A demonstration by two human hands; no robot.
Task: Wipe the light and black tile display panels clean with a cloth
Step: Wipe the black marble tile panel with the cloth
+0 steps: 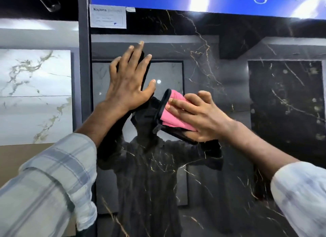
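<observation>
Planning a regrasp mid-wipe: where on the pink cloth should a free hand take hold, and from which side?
Likely the black-trimmed left edge of the cloth, pinched from the left. The right hand covers its right part against the black panel; only that folded edge juts free past the fingertips. The left hand lies flat on the panel, above-left.

**Non-task items in view**

1. Blue sign board (176, 0): runs along the top edge of the black tile panel (220, 192). Pale lettering, cut off by the frame; bright glare patches.
2. White paper label (108, 16): at the panel's top left corner. Heading "Kajaria"; the smaller print is blurred.
3. Strip of pale tape (130, 9): just beside the label's upper right corner.
4. Dark grey upright post (84, 78): between the light tile panel (35, 78) and the black one.
5. Dark cylindrical fitting (49, 2): overhead, far top left; blurred, kind unclear.
6. Tan surface (17, 157): below the light panel's bottom edge.
</observation>
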